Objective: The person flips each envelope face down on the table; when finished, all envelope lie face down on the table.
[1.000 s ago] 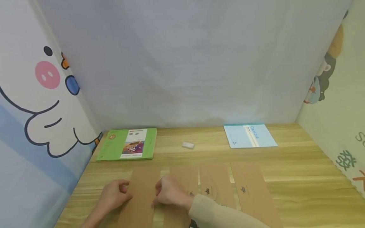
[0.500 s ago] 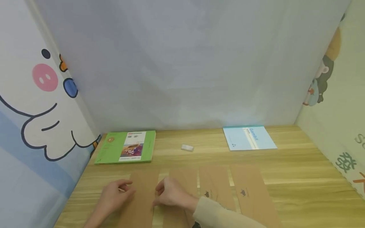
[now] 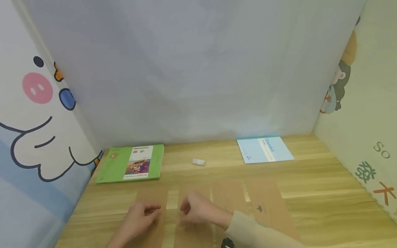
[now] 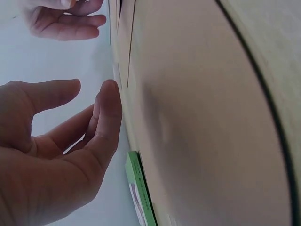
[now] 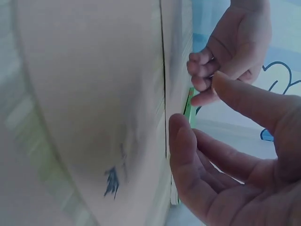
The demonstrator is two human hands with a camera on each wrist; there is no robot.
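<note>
Four flat brown kraft-paper pieces lie in a row on the table. My left hand (image 3: 139, 218) is over the leftmost piece (image 3: 155, 237), thumb and fingers bent and apart, with nothing between them. Over the second piece (image 3: 189, 237) is my right hand (image 3: 201, 208), its fingers loosely curled around nothing. The left wrist view has the left hand (image 4: 70, 146) beside a wide plain brown surface (image 4: 202, 108). In the right wrist view, the right hand (image 5: 225, 179) is beside a brown piece (image 5: 94, 117) with a small dark crown print.
The third piece (image 3: 229, 193) and fourth piece (image 3: 263, 193) lie to the right. Behind them are a green book (image 3: 118, 165), a white eraser (image 3: 199, 162) and a light-blue notebook (image 3: 263, 150). Patterned cloth walls stand around the table.
Both hands have come away from the sides of the leftmost kraft-paper piece and moved right. The head view has turned slightly, so the scene sits further left.
</note>
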